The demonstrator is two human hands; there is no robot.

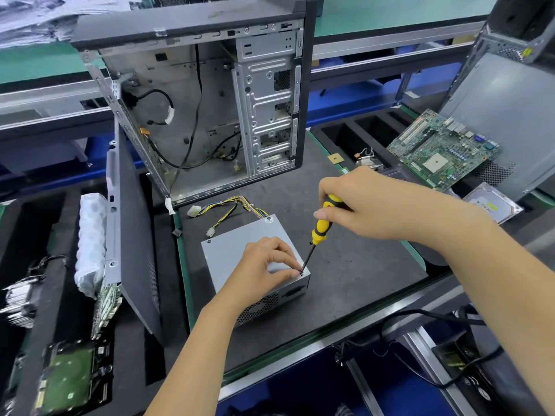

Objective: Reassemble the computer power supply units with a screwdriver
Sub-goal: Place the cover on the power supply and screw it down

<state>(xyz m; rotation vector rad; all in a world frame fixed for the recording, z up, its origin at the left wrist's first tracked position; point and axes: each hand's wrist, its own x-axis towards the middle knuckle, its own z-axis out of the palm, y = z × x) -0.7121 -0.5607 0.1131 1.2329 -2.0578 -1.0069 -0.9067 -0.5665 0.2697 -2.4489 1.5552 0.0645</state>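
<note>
The right hand [365, 205] grips the yellow-and-black handle of the screwdriver [319, 232], fingers curled round its top; the shaft slants down and left, its tip at the near right corner of the PSU [231, 250]; the left hand [268, 265] rests on the PSU's top, fingers bent, thumb and forefinger pinched at the tip, though whether they hold a screw is too small to tell; both forearms reach in from the near edge, the right one from the far right.

The PSU sits on the dark mat [360, 265], its wires [231, 208] trailing toward the open case [210, 115] behind; bare mat lies to the right and near side of the PSU; a side panel [132, 235] leans close on the left; a motherboard [441, 148] and a drive [492, 202] lie well apart to the right.
</note>
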